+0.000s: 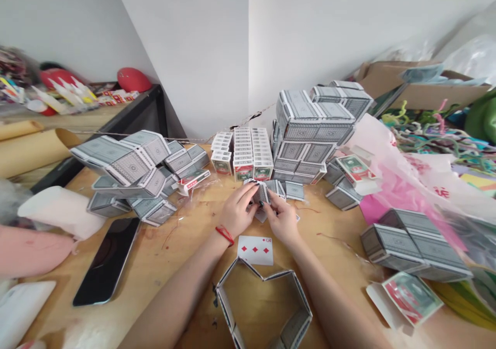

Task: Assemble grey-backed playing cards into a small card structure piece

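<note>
Both hands meet at the middle of the wooden table over a small group of playing cards point(260, 193) with grey patterned backs. My left hand point(239, 210), a red string at its wrist, has its fingers closed on the cards from the left. My right hand point(282, 215) grips them from the right. Just nearer to me, a three of diamonds point(256, 251) lies face up. Between my forearms stands a heart-shaped ring of joined cards point(304, 294). More grey-backed cards point(294, 190) lie right behind my right hand.
Card-built blocks are stacked at the left point(127, 165) and tall at the right point(306, 132). Several card boxes point(243, 155) stand in rows behind my hands. A phone point(107, 263) lies left, an opened card box point(411, 297) right. Pink plastic bags point(391, 173) border the right side.
</note>
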{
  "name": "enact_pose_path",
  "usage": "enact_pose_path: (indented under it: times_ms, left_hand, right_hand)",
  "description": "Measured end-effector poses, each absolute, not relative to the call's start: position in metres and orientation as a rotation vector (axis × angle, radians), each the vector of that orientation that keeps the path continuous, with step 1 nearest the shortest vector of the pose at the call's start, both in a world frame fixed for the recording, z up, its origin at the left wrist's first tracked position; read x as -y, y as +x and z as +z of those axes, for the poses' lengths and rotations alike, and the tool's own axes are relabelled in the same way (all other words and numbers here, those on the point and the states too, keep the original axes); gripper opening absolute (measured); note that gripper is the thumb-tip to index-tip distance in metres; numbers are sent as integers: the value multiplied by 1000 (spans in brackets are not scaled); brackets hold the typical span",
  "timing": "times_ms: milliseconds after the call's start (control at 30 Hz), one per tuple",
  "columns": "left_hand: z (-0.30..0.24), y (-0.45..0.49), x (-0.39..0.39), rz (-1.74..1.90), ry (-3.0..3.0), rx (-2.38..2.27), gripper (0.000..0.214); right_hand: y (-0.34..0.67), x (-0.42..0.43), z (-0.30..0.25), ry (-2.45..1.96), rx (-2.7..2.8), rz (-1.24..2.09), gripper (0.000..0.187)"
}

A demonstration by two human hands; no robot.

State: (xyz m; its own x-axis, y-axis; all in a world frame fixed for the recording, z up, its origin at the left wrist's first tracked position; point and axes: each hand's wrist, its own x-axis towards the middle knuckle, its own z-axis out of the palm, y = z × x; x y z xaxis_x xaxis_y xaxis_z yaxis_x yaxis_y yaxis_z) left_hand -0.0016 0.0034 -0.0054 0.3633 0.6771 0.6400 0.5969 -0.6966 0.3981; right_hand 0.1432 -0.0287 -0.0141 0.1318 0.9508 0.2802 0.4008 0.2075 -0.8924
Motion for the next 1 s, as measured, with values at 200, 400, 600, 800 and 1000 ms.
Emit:
enact_pose_path:
  times_ms: [200, 400, 600, 800, 1000]
  left_hand:
    - [-8, -2, -3, 1271, 2512, -1183, 46]
    - [-10, -1, -3, 1271, 2509, -1175, 46]
    - [-11, -1, -3, 1253, 2502, -1182, 47]
    - [-12, 1, -1, 1204, 2515, -1179, 48]
    - [-11, 1, -5, 1128, 2436, -1100, 46]
  right_hand:
    - [141, 31, -8, -1400, 1510, 600, 39]
    - [139, 34, -3, -1437, 1551, 550, 38]
    - [138, 36, -5, -1461, 1559, 546, 39]
    - [137, 37, -9, -1480, 1533, 577, 37]
    - [139, 31, -8, -1273, 1247, 967, 33]
